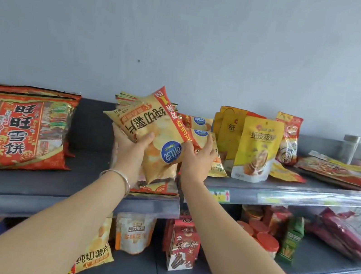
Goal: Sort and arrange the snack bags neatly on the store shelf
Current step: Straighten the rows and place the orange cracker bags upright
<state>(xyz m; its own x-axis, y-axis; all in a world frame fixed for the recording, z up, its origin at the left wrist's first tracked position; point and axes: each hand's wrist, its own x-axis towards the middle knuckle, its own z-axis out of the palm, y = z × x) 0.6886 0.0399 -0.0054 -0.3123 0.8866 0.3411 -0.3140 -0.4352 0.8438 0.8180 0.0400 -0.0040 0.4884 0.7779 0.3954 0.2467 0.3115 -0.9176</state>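
I see a yellow potato-chip bag with a red diagonal stripe and a round blue logo. It is upside down and tilted, at the front of the top shelf. The left hand grips its lower left side, and the right hand rests against its right edge. More matching chip bags lie piled just behind, toward 3 o'clock. Well apart at 9 o'clock, big red rice-cracker bags lean back. Farther toward 3 o'clock, yellow walnut pouches stand upright.
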